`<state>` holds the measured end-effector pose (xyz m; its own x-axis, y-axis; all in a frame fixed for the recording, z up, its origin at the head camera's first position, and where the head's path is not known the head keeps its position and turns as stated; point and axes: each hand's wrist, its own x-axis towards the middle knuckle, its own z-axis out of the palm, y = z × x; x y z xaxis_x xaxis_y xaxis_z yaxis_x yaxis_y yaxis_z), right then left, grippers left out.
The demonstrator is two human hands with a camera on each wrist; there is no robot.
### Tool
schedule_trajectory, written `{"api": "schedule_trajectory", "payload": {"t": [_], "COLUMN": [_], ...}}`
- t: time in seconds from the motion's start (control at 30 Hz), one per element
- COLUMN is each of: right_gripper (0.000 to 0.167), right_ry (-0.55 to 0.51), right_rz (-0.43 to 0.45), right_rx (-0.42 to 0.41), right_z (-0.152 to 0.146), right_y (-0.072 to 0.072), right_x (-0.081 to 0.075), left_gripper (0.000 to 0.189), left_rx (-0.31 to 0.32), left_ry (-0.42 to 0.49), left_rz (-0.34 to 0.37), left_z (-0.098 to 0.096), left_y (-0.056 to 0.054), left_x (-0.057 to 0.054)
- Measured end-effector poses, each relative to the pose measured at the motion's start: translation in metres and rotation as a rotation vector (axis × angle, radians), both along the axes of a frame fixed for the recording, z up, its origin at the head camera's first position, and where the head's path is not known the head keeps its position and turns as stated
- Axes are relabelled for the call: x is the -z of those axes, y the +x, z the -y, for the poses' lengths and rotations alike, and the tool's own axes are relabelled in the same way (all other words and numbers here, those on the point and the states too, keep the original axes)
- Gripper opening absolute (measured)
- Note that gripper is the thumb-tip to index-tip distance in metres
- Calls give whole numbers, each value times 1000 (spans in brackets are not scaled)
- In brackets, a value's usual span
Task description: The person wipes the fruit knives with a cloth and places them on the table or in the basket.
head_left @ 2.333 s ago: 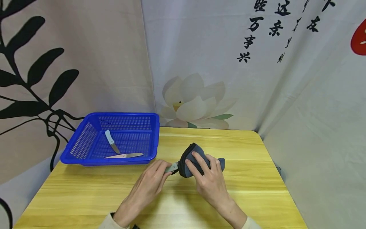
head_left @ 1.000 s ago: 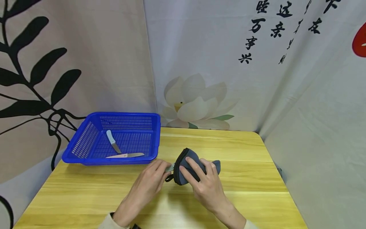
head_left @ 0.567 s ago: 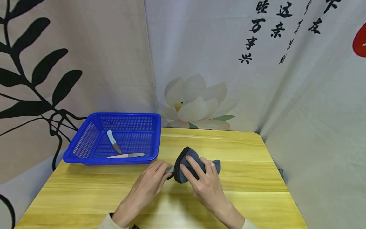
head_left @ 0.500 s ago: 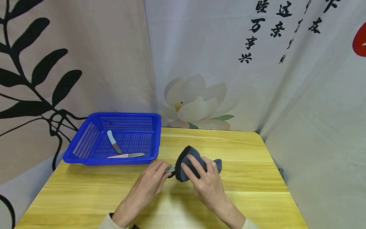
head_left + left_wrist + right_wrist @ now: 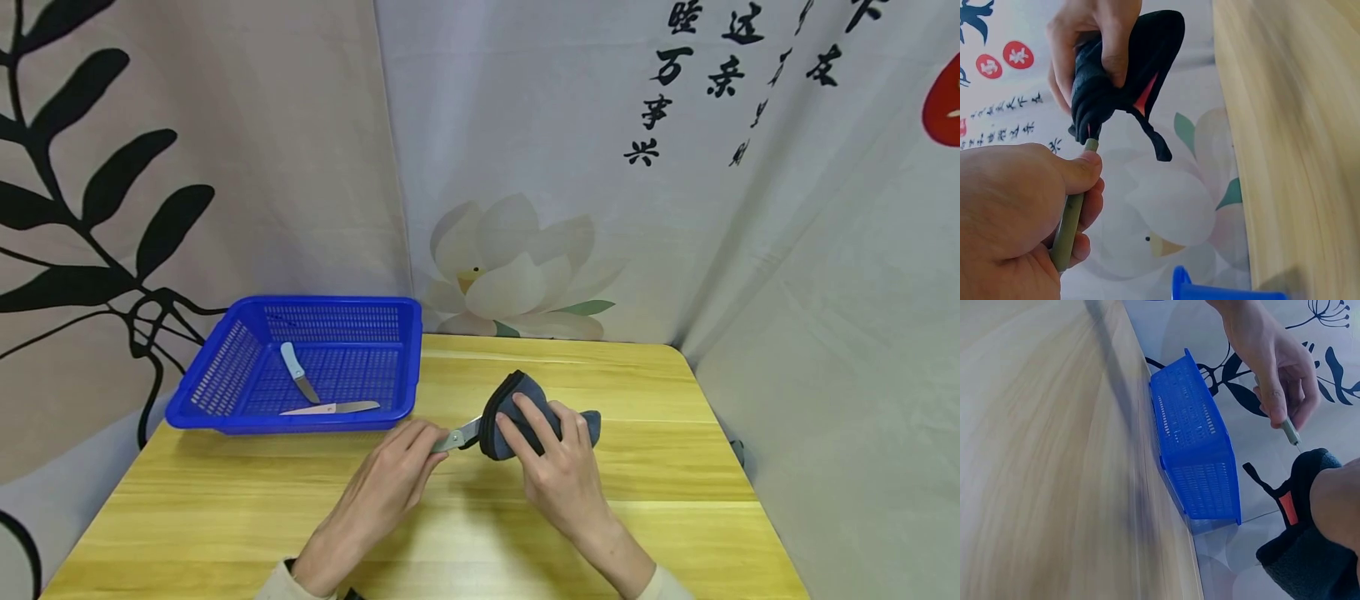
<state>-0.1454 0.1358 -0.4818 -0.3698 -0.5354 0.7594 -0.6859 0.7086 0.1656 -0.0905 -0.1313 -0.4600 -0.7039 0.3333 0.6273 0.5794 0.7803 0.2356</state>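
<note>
Blue basket (image 5: pixel 225 379) sits at the back left of the counter (image 5: pixel 675 467), and inside it lie two small knives: one with a pale blue handle (image 5: pixel 297 372) angled toward the back, one with a pinkish handle (image 5: pixel 330 407) flat along the front wall. On the right-hand backdrop run columns of black Chinese characters (image 5: pixel 667 79); I can make out 万, 事 and 兴 in one column, the rest too cut off or slanted to read. Now the hands, both out over the middle of the counter. The left hand (image 5: pixel 393 479) has its fingers curled, pinching the greenish handle of a third knife (image 5: pixel 457 436), with the blade end running into a dark blue-grey cloth (image 5: pixel 581 421). The right hand (image 5: pixel 558 471) grips that bunched cloth from above, thumb and fingers wrapped round it. In the left wrist view a red patch shows inside the cloth's folds.
</note>
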Motion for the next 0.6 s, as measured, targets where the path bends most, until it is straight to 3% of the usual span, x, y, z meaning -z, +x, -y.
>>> {"api": "schedule_trajectory", "payload": {"t": [0.27,0.47,0.6], "right_gripper": [42,40,48], "right_ry": [-18,-53,-128], "right_rz": [20,40,48], "right_rx": [19,68,84], "right_z": [-8,-20,-25], "right_y": [-6,-11,-12], "right_x": [0,1,-1], "left_gripper": [26,24,24], "left_rx": [2,-22,-49], "left_ry": [-1,3,7], "left_rz": [-34,4,24], "left_z": [1,4,6], "left_y": [0,1,0], "left_x": [0,0,-1]}}
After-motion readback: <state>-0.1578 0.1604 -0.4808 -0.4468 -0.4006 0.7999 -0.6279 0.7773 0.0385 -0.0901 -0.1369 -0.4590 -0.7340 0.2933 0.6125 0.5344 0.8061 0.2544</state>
